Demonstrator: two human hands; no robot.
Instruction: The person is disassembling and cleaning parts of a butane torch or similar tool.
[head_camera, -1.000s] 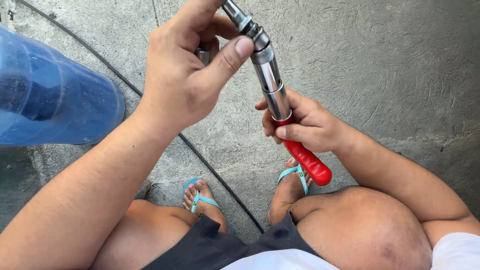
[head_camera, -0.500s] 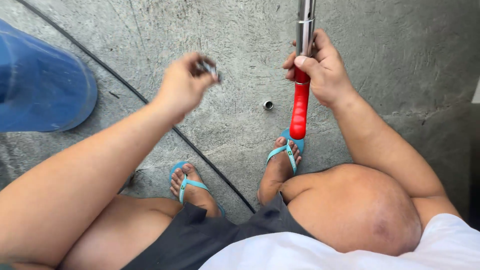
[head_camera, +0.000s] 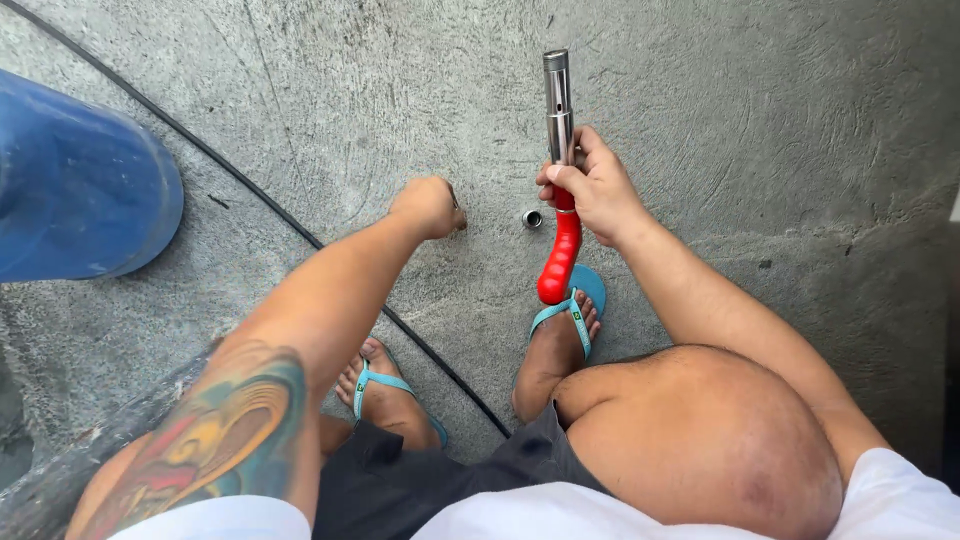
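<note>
On the concrete floor (head_camera: 300, 90), near the middle of the view, the right hand (head_camera: 590, 190) grips a ratchet-type tool (head_camera: 558, 170). The fingers are wrapped together and clamped around the junction where the steel shaft meets the red handle. The shaft points away from the person, toward the far edge of the floor; the red handle hangs down toward the right foot, its end just above the turquoise flip-flop (head_camera: 575, 305).

The left hand (head_camera: 430, 205) is extended low over the floor, just left of the tool. Its fingers are curled in toward the palm (whether they enclose anything cannot be told from this view). The forearm carries a coloured tattoo near the lower left corner of the view.

A small metal socket (head_camera: 532, 218) lies on the floor between the two hands, near the right thumb and apart from the left knuckles. It touches neither hand.

A thin black cable (head_camera: 250, 195) runs diagonally across the floor from the far left corner toward the person, passing under the left forearm and between the feet. A blue plastic drum (head_camera: 80, 180) stands at the left edge of the floor, well apart from both hands. The second flip-flop (head_camera: 385, 385) sits on the left foot.
</note>
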